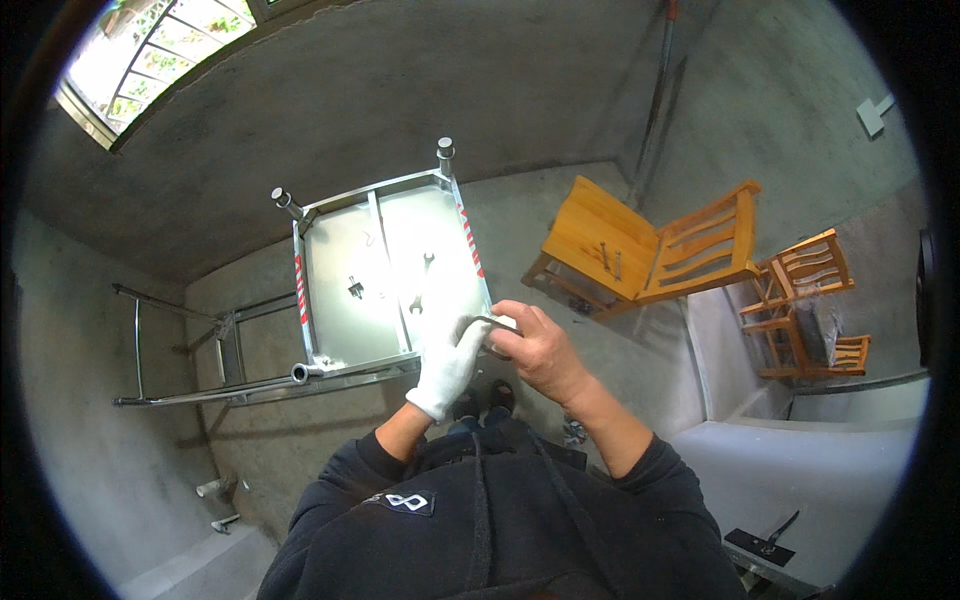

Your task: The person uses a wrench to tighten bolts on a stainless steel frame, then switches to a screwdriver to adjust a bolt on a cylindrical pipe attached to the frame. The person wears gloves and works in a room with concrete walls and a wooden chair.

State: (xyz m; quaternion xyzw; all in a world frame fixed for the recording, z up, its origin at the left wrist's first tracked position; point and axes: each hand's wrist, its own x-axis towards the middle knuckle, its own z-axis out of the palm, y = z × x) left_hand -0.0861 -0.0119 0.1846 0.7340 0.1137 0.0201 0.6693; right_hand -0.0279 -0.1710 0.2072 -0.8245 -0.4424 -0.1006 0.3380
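Rough grey concrete covers the floor (640,380) and walls, with an arched barred window (150,50) bright at the upper left. On the floor lies an upturned stainless-steel table (345,280), its shiny underside up like a shallow tray, 2 short round legs sticking up at the far corners and red-and-white striped tape along its side rails. Inside that tray rest a small open-ended wrench (422,285) and a few small dark fittings (355,288). A loose frame of steel tubes (190,390) lies beside it to the left. A yellow wooden chair (640,255) lies tipped on its side to the right, with 2 more slatted wooden chairs (805,300) beyond it. The left hand (447,365) wears a white fabric glove and the bare right hand (535,350) meets it in front of the chest; both are closed together on a thin grey metal piece (488,322), pinched between the fingertips just above the table's near edge.
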